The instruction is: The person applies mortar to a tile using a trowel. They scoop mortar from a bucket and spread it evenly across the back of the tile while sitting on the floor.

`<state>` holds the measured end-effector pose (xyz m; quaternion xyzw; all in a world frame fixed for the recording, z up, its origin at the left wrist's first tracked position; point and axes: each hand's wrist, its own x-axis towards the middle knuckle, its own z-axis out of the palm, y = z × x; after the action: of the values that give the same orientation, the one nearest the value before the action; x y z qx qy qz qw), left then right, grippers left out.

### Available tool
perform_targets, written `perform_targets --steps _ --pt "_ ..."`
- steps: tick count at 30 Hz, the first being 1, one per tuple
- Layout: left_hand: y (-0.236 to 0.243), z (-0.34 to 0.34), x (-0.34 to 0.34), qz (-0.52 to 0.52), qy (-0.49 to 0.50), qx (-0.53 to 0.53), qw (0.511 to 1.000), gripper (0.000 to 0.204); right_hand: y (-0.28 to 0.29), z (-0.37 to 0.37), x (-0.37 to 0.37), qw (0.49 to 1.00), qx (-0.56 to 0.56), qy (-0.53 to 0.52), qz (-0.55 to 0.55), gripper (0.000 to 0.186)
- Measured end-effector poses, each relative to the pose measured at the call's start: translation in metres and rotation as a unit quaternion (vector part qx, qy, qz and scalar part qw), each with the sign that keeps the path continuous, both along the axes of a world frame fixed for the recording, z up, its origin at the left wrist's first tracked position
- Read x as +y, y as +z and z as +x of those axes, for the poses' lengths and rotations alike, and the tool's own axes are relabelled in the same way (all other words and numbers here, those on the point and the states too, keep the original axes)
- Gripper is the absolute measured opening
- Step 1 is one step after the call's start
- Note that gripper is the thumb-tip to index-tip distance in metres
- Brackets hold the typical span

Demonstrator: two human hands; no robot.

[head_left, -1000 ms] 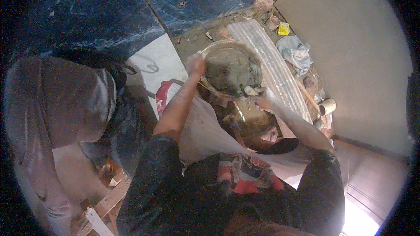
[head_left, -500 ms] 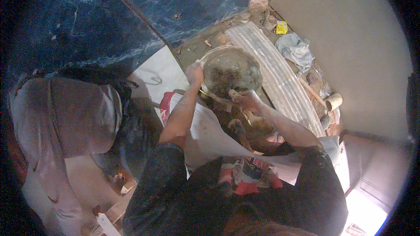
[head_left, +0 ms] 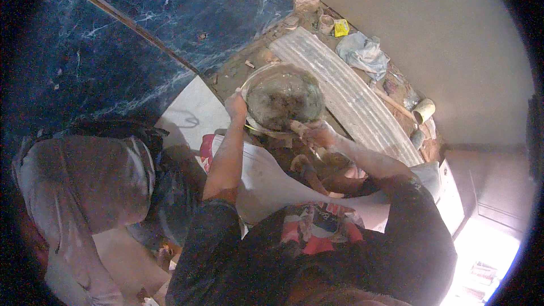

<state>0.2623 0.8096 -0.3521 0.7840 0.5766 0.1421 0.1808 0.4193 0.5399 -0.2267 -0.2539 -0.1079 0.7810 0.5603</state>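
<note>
On the floor beside the dark blue marbled stone slabs (head_left: pixel 170 17) leaning against the wall, work is under way at ground level; the slabs fill the upper left, a thin pale strip running diagonally across them; a plain grey wall (head_left: pixel 430 34) takes the upper right. At the left a second person in a dusty grey garment (head_left: pixel 90 181) bends low, hands not visible. Next in size, a long ribbed pale sheet (head_left: pixel 351 107) lies flat on the dirt floor, running diagonally past the pan, with a crumpled light-blue cloth (head_left: pixel 362 54) at its far end. A white sack-like sheet (head_left: pixel 272 184) is spread under the person's knees, likely to keep the mess off the floor.

The round shallow metal pan of wet grey mortar (head_left: pixel 283 97) sits tilted between both arms, just left of the ribbed sheet; left hand (head_left: pixel 237 105) is clamped on the near-left rim, seemingly to steady or tip the pan; right hand (head_left: pixel 318 134) is curled closed at the lower right rim around something mortar-caked, perhaps a small tool, though which cannot be told; it looks placed to scrape or work the mix.

Smaller still: a pale cardboard tube (head_left: pixel 424 111) near the wall; a small yellow packet (head_left: pixel 341 27) at the sheet's far end.
</note>
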Motion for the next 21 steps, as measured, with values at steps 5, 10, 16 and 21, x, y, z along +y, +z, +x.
perform_targets --steps 5,10,16,21 --pt "-0.016 -0.008 0.006 0.059 -0.033 0.02 0.997 0.036 0.075 -0.017 -0.003 0.95 -0.294 -0.089 -0.057 0.018" --pt "-0.017 -0.006 0.007 0.064 -0.074 0.073 0.992 0.026 0.002 0.031 -0.018 0.863 -0.484 -0.023 -0.139 0.028" --pt "-0.016 -0.006 0.011 0.081 -0.11 0.148 0.98 0.023 0.04 0.067 -0.036 0.899 -0.427 -0.006 -0.101 0.023" --pt "0.006 -0.005 0.002 0.063 -0.102 0.117 0.986 0.027 0.068 0.081 -0.049 0.881 -0.461 -0.03 -0.106 0.016"
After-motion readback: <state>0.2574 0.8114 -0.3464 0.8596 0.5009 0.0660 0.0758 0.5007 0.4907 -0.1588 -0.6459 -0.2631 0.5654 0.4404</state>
